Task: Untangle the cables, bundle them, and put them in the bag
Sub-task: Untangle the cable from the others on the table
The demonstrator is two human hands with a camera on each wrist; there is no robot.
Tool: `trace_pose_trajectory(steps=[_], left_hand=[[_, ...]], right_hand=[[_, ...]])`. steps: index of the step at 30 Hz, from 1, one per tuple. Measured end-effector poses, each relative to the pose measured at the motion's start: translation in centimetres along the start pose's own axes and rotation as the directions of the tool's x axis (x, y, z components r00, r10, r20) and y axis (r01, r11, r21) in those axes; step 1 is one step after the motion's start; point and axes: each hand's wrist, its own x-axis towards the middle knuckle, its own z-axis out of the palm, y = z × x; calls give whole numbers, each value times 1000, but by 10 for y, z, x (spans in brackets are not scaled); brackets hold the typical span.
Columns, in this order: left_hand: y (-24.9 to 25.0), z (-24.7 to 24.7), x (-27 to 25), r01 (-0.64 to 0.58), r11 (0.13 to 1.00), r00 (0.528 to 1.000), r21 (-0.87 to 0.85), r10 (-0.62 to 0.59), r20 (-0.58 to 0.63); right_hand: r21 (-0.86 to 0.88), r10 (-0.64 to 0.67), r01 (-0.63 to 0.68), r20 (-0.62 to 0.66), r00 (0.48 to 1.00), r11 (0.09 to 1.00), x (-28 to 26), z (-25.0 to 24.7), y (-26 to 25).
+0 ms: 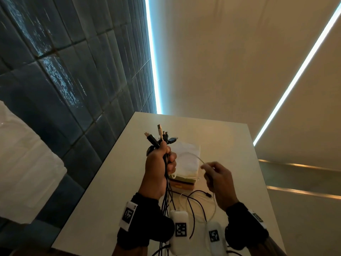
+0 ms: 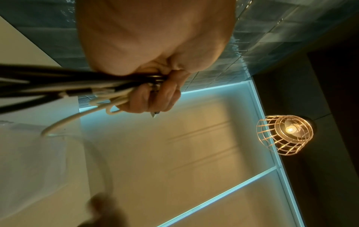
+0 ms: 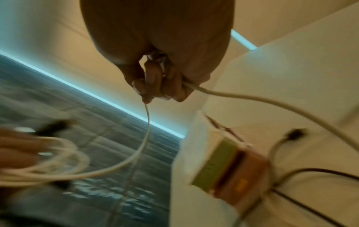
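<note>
My left hand (image 1: 162, 161) is raised above the table and grips a bunch of black and white cables (image 1: 167, 193), with their plugs (image 1: 160, 136) sticking up out of the fist. In the left wrist view the fingers (image 2: 155, 98) curl round the same bunch (image 2: 77, 87). My right hand (image 1: 215, 174) pinches a thin white cable (image 1: 193, 156) that loops over to the left hand; the right wrist view shows this white cable (image 3: 143, 144) running through the curled fingers (image 3: 153, 83). The pale bag (image 1: 186, 159) lies on a small stack behind the hands.
The white table (image 1: 103, 200) stands against a dark tiled wall (image 1: 64, 80). Loose black cables (image 1: 195, 202) trail on the table near me. Under the bag sit a green and an orange flat box (image 3: 229, 167). A wire lamp (image 2: 285, 133) hangs overhead.
</note>
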Motion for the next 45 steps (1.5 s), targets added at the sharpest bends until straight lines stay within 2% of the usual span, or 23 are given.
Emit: trace_pose_trajectory(steps=[2, 5, 8, 13, 16, 18, 22, 25, 35, 39, 42, 45], left_hand=[[-5, 6, -2, 1, 998, 999, 56, 1, -36], [-6, 10, -4, -10, 998, 999, 57, 13, -51], [-3, 8, -7, -14, 999, 1000, -29, 13, -18], [-1, 11, -8, -12, 1000, 999, 26, 13, -37], [0, 15, -9, 56, 993, 998, -105, -54, 23], [4, 15, -9, 73, 973, 995, -219, -55, 87], [15, 13, -9, -30, 955, 987, -297, 76, 143], [15, 10, -9, -65, 953, 984, -295, 110, 141], [18, 9, -13, -108, 949, 972, -295, 163, 169], [26, 5, -16, -112, 947, 967, -303, 173, 185], [25, 5, -15, -105, 957, 973, -269, 155, 170], [17, 6, -9, -75, 973, 987, -217, 104, 123]], right_hand=[[50, -146, 140, 142, 979, 989, -13, 15, -32], [87, -218, 201, 301, 928, 976, -30, 26, -52], [121, -182, 147, 361, 914, 982, -37, 26, -50], [168, -206, 151, 387, 899, 974, -49, 25, -46], [120, -185, 146, 457, 870, 982, -49, 26, -40], [39, -100, 92, 483, 870, 995, -43, 23, -23], [-81, 118, -93, 395, 911, 992, -33, 1, 25], [-165, 202, -151, 357, 912, 975, -29, -12, 49], [-357, 192, -98, 238, 952, 929, -18, -25, 83], [-427, 218, -141, 136, 967, 893, -17, -36, 99], [-408, 267, -243, 4, 964, 880, -10, -43, 106], [-182, 256, -281, -148, 955, 942, 1, -41, 89]])
